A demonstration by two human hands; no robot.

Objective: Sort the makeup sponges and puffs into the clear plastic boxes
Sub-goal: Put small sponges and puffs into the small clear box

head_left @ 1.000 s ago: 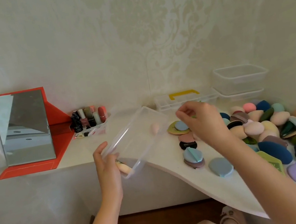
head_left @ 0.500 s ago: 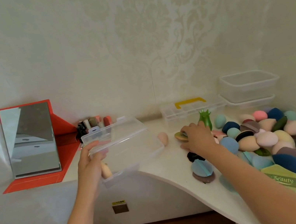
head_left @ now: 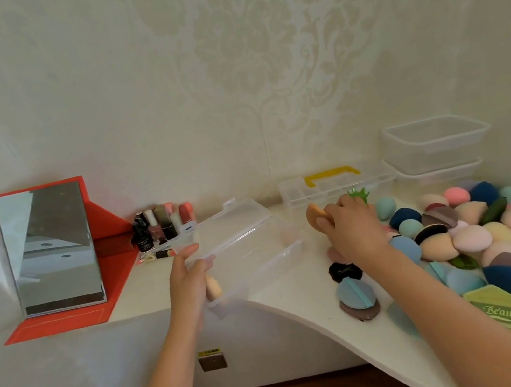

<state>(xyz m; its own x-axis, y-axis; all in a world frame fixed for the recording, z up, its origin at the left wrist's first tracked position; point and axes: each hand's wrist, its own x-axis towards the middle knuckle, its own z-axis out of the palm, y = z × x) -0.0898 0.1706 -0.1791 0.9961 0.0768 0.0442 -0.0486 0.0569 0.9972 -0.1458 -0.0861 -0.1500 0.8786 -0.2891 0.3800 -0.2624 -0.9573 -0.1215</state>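
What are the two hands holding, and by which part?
The left hand grips the clear plastic box by its near end; the right hand pinches a rounded orange makeup sponge by its right side.

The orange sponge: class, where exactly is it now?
Head view, right of centre: the orange sponge is pinched in the right hand, between the clear box and the sponge pile.

My right hand has picked an orange sponge off the pile near the back edge of the tabletop
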